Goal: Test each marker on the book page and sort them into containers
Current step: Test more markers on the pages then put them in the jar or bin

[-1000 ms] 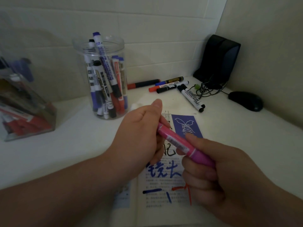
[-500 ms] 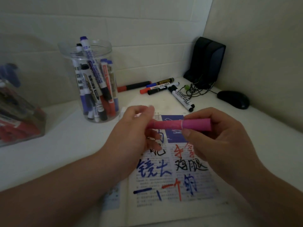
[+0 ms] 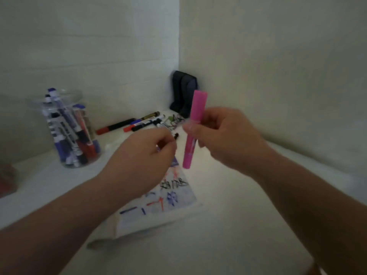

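My right hand point(image 3: 224, 135) grips a pink marker point(image 3: 195, 114) round its middle and holds it nearly upright above the table, with both ends showing. Just left of the marker my left hand point(image 3: 145, 155) hovers with its fingers curled toward the thumb; it does not touch the marker and I see nothing in it. Below both hands lies the open book page point(image 3: 174, 197), covered with blue, red and black test strokes. My left hand hides the page's upper part.
A clear round jar point(image 3: 69, 132) with several markers stands at the left. Several loose markers point(image 3: 117, 126) lie by the back wall, beside tangled cables point(image 3: 172, 121) and a black speaker point(image 3: 183, 92) in the corner. A red-filled container point(image 3: 6, 181) shows at the left edge.
My left hand has let go of the pink marker. My right hand has swung it from level to nearly upright and raised it. The view has tilted upward.
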Demonstrator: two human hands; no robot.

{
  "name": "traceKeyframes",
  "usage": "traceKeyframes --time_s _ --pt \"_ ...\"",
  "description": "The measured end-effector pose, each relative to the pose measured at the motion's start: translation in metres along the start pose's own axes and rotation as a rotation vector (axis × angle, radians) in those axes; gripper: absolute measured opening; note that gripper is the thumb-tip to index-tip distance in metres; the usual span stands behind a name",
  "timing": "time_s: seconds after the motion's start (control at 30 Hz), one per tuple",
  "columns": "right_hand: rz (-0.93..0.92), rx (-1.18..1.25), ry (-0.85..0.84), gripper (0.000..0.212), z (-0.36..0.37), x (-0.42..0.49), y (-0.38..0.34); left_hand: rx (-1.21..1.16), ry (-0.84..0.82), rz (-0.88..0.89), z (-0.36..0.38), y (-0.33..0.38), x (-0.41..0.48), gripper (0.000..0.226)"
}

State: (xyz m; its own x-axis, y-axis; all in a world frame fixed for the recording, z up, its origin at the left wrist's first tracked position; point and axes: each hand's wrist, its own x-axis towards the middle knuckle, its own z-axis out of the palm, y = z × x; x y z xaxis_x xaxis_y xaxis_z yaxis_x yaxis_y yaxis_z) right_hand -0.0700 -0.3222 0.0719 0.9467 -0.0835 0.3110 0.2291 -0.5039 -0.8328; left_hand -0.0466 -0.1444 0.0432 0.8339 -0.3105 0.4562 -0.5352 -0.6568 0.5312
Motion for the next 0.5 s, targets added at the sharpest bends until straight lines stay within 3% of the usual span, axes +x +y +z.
traceKeyframes --time_s 0.13,0.3,0.5 --pt "0.057 -0.224 0.111 0.025 -0.086 -0.069 0.020 0.056 -0.285 0.144 0.049 0.078 -0.016 0.017" --pt "0.269 -0.388 0.197 0.021 -0.163 -0.186 0.082 0.076 -0.555 0.444 0.141 0.163 -0.061 0.020" --pt "0.557 -0.531 0.167 0.018 -0.184 -0.265 0.179 0.155 -0.615 0.695 0.207 0.209 -0.069 0.019"
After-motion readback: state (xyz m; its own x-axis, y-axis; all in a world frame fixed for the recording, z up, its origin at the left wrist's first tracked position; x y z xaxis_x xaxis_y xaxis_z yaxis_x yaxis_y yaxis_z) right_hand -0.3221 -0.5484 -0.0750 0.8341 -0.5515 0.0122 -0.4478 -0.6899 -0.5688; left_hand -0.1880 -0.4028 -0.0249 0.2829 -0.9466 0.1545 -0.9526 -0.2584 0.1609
